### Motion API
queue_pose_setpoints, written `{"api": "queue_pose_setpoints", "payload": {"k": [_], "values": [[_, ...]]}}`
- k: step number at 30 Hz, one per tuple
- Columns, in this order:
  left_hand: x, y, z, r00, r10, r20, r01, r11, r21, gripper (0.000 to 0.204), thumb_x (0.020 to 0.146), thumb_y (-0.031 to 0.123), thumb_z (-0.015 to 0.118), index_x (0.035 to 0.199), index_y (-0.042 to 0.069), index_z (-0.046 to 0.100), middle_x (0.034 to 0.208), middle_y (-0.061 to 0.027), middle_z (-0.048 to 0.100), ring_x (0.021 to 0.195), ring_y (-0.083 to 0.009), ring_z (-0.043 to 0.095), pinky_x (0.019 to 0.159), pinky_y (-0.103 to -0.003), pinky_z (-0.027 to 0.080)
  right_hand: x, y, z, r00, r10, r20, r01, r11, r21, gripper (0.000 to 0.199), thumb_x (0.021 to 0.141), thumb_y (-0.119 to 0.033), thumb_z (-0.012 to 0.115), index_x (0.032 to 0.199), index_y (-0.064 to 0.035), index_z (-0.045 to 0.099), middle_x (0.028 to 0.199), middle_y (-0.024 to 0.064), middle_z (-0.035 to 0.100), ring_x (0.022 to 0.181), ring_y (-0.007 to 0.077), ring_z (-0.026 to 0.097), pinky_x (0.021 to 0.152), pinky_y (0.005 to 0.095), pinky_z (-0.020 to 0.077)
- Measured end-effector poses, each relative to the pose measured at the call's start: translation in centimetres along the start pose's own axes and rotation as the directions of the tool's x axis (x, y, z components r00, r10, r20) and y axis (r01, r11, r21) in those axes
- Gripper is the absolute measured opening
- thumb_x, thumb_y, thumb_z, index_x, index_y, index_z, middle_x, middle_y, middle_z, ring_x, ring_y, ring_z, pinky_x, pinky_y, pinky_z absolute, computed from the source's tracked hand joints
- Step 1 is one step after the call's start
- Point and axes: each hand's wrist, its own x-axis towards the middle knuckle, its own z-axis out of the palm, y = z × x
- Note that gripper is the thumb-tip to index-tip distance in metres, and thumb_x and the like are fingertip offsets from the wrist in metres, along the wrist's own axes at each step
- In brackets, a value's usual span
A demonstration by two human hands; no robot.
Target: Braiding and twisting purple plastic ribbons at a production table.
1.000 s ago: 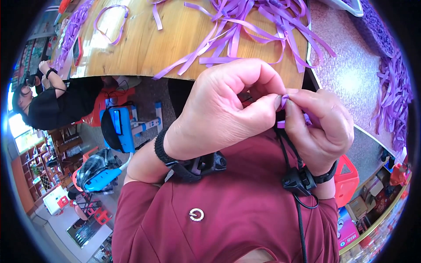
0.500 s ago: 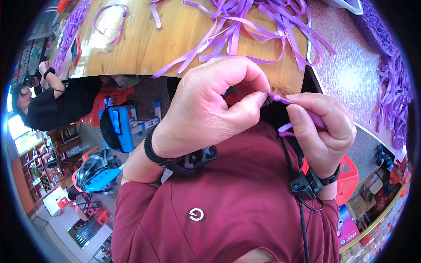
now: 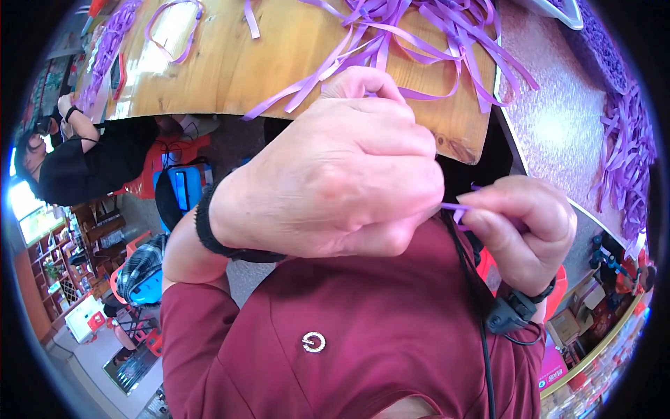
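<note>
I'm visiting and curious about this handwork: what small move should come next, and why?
Probably a gentle pull apart: the purple ribbon, pinched in the right hand, makes a short, straight span to the curled left hand.

The wooden table (image 3: 227,66) is honey-yellow with browner grain. Ribbons (image 3: 382,43) piled on it are lilac, and the held strip (image 3: 453,207) at its near side is purple. On the table's near side, the shirt (image 3: 391,311) is maroon, the chair (image 3: 184,187) bright blue, the draped cloth (image 3: 141,260) plaid in black, grey and white.
</note>
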Motion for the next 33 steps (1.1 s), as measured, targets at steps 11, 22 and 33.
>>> {"api": "queue_pose_setpoints", "payload": {"k": [11,22,33], "values": [[-1.7,-1.3,-0.7,0.863,-0.503,0.055,0.432,0.676,-0.598,0.024,0.075,0.018,0.051,0.087,-0.002,0.058,0.08,-0.0084,0.053,0.076,-0.0161,0.048,0.072,-0.028,0.039,-0.1,0.0,-1.2,1.0,0.001,-0.019,-0.002,0.999,-0.04,0.014,0.066,-0.003,0.072,0.079,-0.0009,0.065,0.069,0.0076,0.065,0.056,0.0171,0.061,0.049,0.0244,0.0457],[-0.2,-1.0,1.2,0.954,-0.183,0.236,0.295,0.699,-0.652,0.013,0.078,0.012,0.057,0.075,0.0,0.057,0.068,-0.008,0.054,0.065,-0.0223,0.051,0.068,-0.031,0.039,0.2,-0.2,-0.7,0.997,-0.069,0.035,0.072,0.991,-0.113,0.014,0.065,-0.007,0.072,0.077,-0.0034,0.065,0.064,0.0065,0.063,0.051,0.0178,0.059,0.045,0.0259,0.0444],[-2.1,-1.0,0.6,0.992,0.024,0.123,0.039,0.874,-0.484,0.009,0.07,0.01,0.062,0.07,0.004,0.056,0.064,-0.0048,0.053,0.062,-0.02,0.05,0.071,-0.036,0.037,0.0,0.5,-0.6,0.975,-0.04,0.219,0.053,0.997,-0.054,0.014,0.069,-0.014,0.07,0.079,-0.0054,0.064,0.065,0.0071,0.061,0.054,0.0201,0.058,0.047,0.0279,0.044]]}}
